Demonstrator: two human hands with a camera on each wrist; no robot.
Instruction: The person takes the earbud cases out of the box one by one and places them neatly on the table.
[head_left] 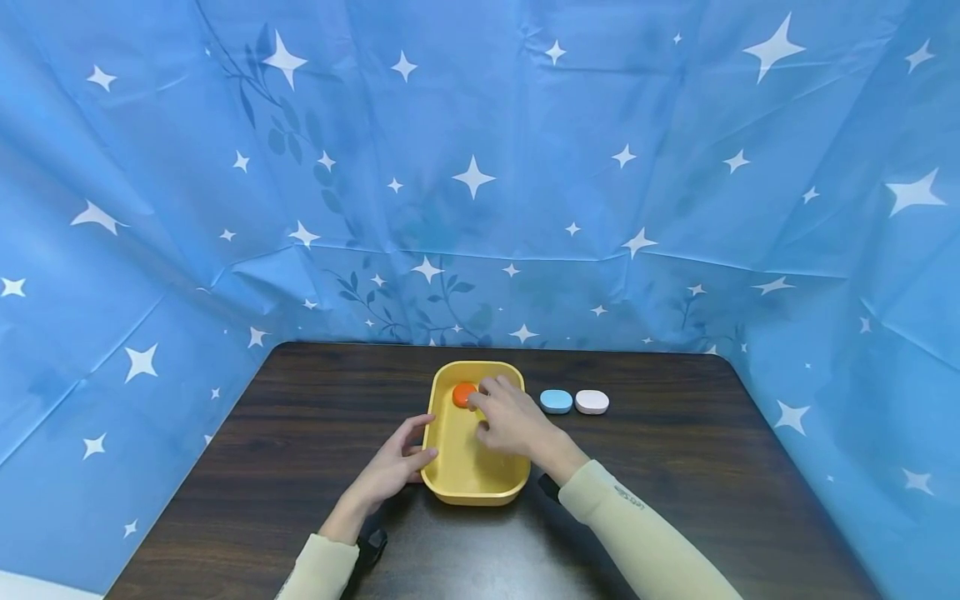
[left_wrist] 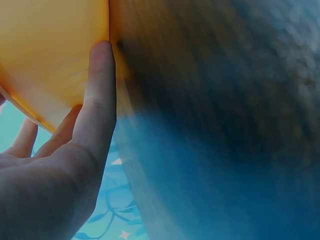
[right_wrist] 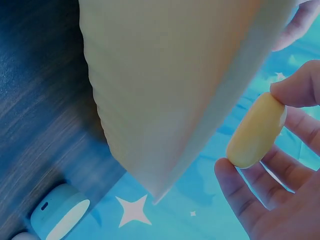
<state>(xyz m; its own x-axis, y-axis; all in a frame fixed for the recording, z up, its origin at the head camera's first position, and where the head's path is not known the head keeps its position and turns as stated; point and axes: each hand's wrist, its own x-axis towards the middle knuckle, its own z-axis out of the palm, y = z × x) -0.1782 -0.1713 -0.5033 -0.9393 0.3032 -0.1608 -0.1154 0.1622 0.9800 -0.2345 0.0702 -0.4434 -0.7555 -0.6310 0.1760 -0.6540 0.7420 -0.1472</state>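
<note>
A yellow rectangular tray with rounded corners stands on the table. My left hand holds it by the left side, fingertips over the rim and other fingers against the outer wall, as the left wrist view shows. Over the tray's right half, my right hand pinches a small yellow oval case between thumb and fingertips; the head view hides this case behind the hand. An orange oval case lies inside the tray at the far end, right by the right hand's fingertips.
Just right of the tray, a light blue oval case and a white oval case sit side by side on the dark wooden table. A blue curtain with white stars hangs behind the table and along its sides.
</note>
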